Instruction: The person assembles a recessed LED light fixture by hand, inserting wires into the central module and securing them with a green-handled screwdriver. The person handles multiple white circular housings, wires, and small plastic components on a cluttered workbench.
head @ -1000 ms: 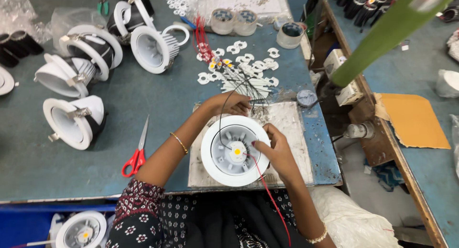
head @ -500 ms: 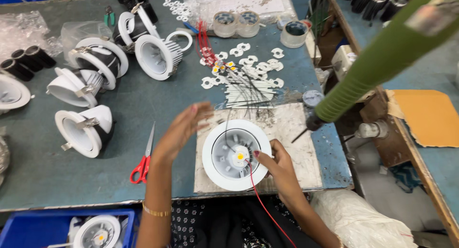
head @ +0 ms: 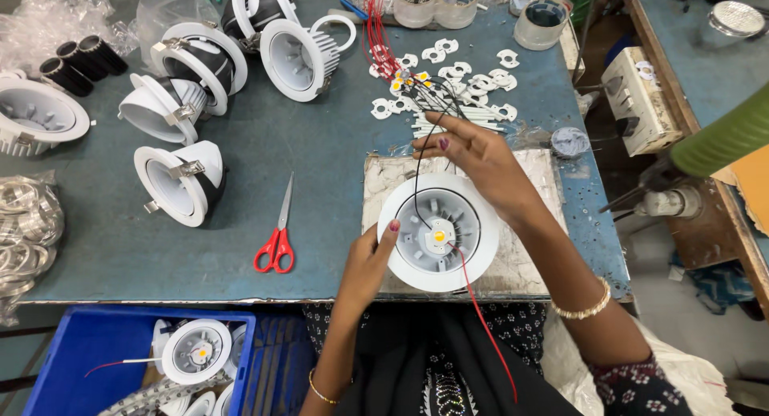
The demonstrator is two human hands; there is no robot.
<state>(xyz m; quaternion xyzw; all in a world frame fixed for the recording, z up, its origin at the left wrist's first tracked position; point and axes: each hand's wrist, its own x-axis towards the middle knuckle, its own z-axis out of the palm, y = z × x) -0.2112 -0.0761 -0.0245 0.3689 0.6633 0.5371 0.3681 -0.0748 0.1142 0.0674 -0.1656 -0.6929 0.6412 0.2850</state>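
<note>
A white round downlight [head: 477, 254] with a yellow LED chip at its centre lies face up on a worn white mat [head: 529, 268] near the table's front edge. My left hand [head: 370, 265] grips its left rim, thumb on top. My right hand [head: 484, 164] hovers over the lamp's far rim and pinches a thin black wire [head: 417, 193] that runs down to the chip. From the chip a red wire [head: 479, 304] trails toward my lap.
Red scissors [head: 277, 240] lie left of the mat. Several white downlight housings [head: 178, 183] stand at the left and back. Small white holders and wires [head: 448, 67] are piled behind the mat, with tape rolls [head: 436, 3] beyond. A blue crate [head: 96, 352] sits below the table. Another person's green sleeve [head: 721, 135] reaches in at the right.
My left hand, raised and open half a second ago, has come down onto the lamp's left rim. My right hand has moved from the lamp's near side to its far side, holding the black wire.
</note>
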